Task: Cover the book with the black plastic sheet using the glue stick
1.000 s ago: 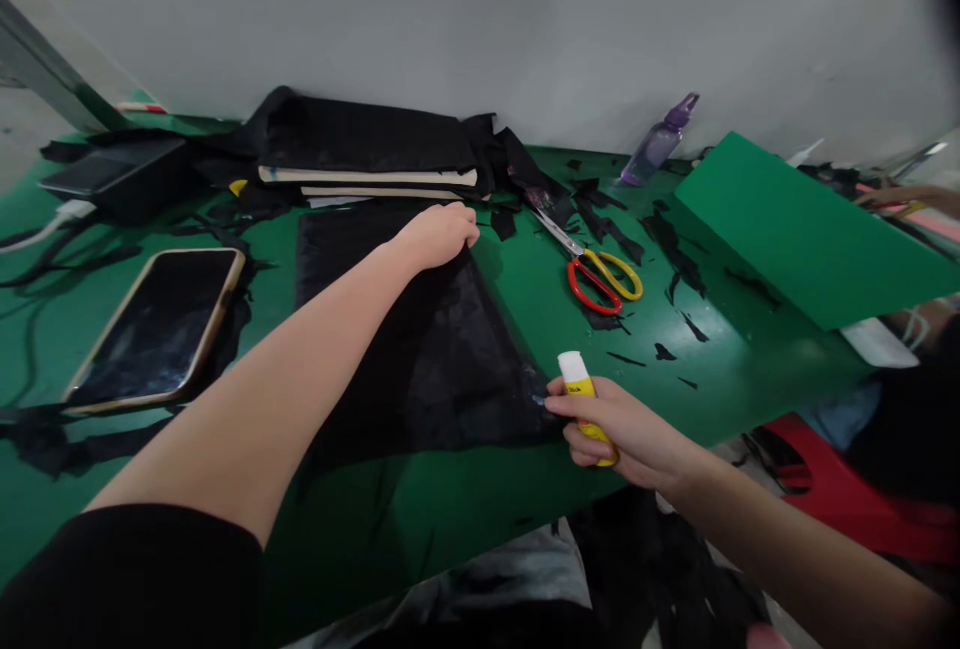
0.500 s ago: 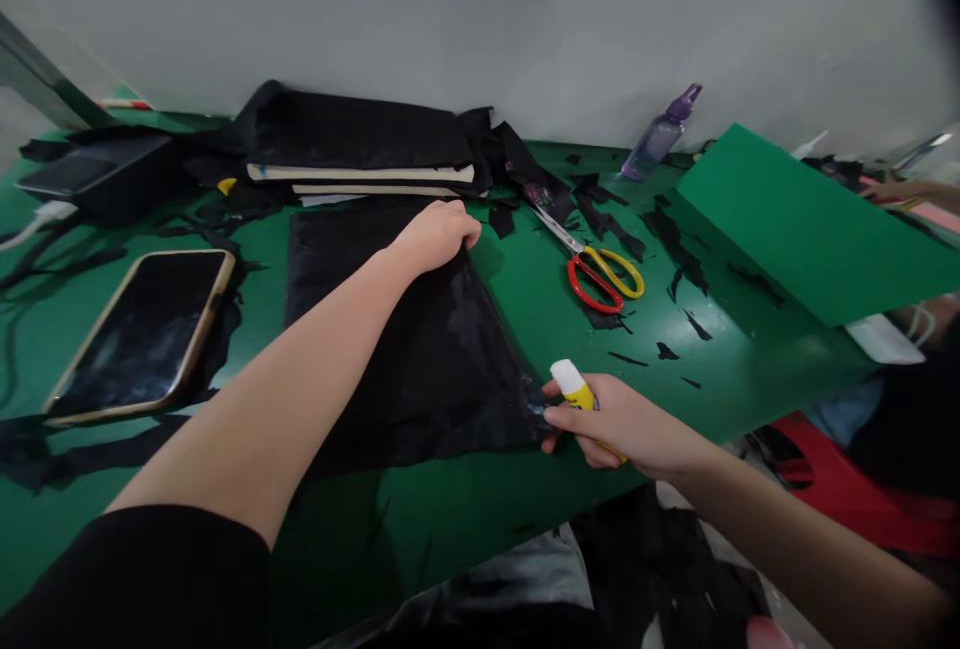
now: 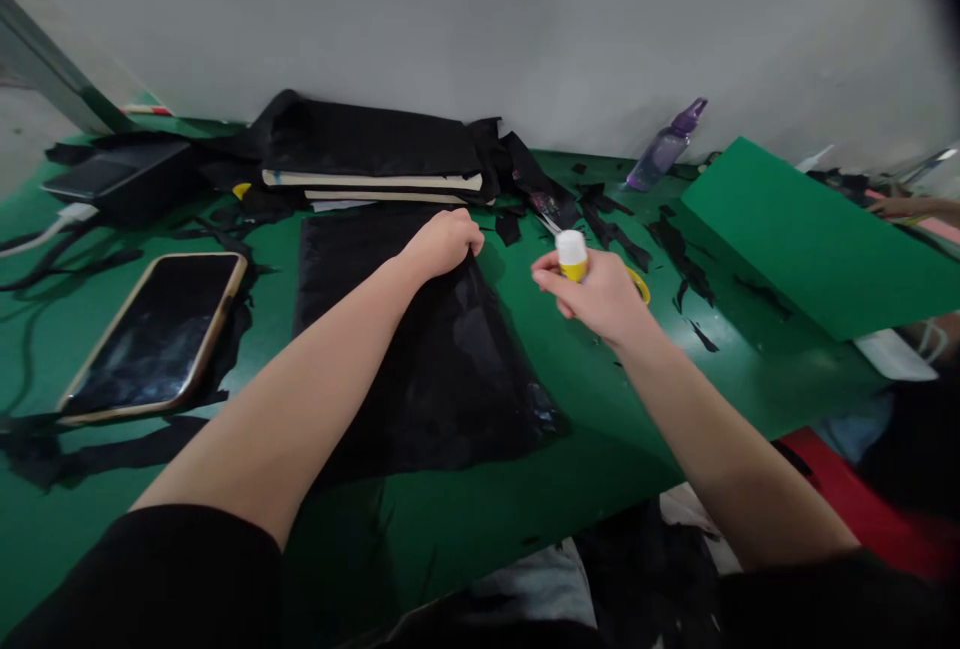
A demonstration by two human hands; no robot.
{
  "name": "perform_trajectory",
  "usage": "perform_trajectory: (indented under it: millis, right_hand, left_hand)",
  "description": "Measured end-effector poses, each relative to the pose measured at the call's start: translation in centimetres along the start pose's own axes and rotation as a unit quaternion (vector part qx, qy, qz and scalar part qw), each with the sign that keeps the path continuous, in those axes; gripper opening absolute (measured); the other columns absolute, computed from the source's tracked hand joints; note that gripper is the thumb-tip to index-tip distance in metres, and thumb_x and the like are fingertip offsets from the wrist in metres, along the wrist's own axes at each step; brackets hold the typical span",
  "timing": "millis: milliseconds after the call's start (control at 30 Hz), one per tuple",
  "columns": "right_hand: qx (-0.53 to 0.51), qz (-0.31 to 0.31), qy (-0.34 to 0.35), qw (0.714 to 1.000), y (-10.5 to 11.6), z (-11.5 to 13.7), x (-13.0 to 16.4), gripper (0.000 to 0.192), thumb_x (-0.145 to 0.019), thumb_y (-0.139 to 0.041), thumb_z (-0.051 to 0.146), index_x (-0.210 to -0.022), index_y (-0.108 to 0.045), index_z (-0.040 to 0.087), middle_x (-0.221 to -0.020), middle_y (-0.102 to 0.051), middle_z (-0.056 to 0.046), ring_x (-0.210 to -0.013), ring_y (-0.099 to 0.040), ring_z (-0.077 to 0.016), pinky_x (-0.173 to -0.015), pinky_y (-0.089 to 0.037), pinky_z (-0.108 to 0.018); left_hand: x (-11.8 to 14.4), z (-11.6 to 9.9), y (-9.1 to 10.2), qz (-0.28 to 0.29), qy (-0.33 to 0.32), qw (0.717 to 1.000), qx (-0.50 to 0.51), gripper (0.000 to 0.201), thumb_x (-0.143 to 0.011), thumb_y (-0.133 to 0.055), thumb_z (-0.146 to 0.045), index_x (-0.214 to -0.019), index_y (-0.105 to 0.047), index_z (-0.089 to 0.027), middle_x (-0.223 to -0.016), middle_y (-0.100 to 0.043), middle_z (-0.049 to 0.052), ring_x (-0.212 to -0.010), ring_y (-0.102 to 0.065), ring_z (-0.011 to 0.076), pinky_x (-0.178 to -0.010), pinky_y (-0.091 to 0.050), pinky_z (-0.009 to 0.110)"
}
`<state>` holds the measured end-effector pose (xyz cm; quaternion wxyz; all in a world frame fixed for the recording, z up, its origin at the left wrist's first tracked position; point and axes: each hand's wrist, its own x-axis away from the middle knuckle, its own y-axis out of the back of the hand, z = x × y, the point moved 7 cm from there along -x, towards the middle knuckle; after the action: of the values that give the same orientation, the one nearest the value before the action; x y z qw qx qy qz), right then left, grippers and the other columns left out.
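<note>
A piece of black cloth (image 3: 442, 379) lies flat in front of me, with shiny smears at its near right corner. My left hand (image 3: 444, 241) is closed on its far right corner, fingers bent over the edge. In my right hand (image 3: 604, 294), raised right of the cloth and apart from it, is a yellow glue stick (image 3: 573, 255) with a white end pointing up. Behind that hand lies a pair of scissors, mostly hidden; part of a yellow handle (image 3: 640, 287) and a bit of blade show.
A phone (image 3: 154, 334) lies on the left, beside a black box (image 3: 124, 179) with a white cable. Stacked black-covered boards (image 3: 367, 144) rest against the wall. Black scraps (image 3: 679, 254), a purple spray bottle (image 3: 664, 151) and a green board (image 3: 814, 239) are right; another person's arm shows behind it.
My right hand has left the cloth's near right corner and moved away and up with the glue stick, now covering most of the scissors. My left hand has kept its hold on the far corner.
</note>
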<state>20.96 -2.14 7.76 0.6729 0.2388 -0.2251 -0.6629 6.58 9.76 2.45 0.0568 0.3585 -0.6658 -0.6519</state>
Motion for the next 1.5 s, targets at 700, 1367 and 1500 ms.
perform_trajectory:
  millis: [700, 1367, 1500]
  right_hand:
    - [-0.033, 0.106, -0.062, 0.992, -7.2, -1.2, -5.4, 0.032, -0.067, -0.075, 0.037, -0.081, -0.06, 0.012, -0.053, -0.052, -0.002, -0.043, -0.046, -0.0079, -0.042, -0.035, -0.025]
    - [-0.146, 0.201, -0.11, 0.962, -7.1, -2.2, -2.4, 0.017, -0.07, -0.069, 0.024, -0.071, -0.056, 0.015, -0.052, -0.051, 0.002, -0.037, -0.041, -0.0042, -0.037, -0.031, -0.021]
    - [-0.132, 0.194, -0.098, 0.967, -6.9, -2.1, -2.4, 0.016, -0.072, -0.068, 0.026, -0.075, -0.057, 0.015, -0.045, -0.047, 0.004, -0.036, -0.04, -0.0053, -0.037, -0.029, -0.02]
  left_hand:
    - [0.0, 0.1, -0.1, 0.015, 0.022, 0.999, -0.021, 0.031, -0.072, -0.039, -0.001, -0.069, -0.065, -0.016, -0.073, -0.061, 0.005, -0.081, -0.053, 0.0177, -0.071, -0.039, 0.03]
    - [0.2, -0.4, -0.1, 0.014, 0.001, 0.999, -0.046, 0.026, -0.079, -0.041, -0.005, -0.064, -0.057, -0.019, -0.071, -0.056, 0.003, -0.08, -0.048, 0.0179, -0.071, -0.034, 0.031]
    - [0.2, -0.5, -0.1, 0.017, 0.004, 0.998, -0.052, 0.024, -0.08, -0.041, -0.007, -0.066, -0.057, -0.018, -0.087, -0.058, 0.003, -0.085, -0.047, 0.0173, -0.072, -0.033, 0.031]
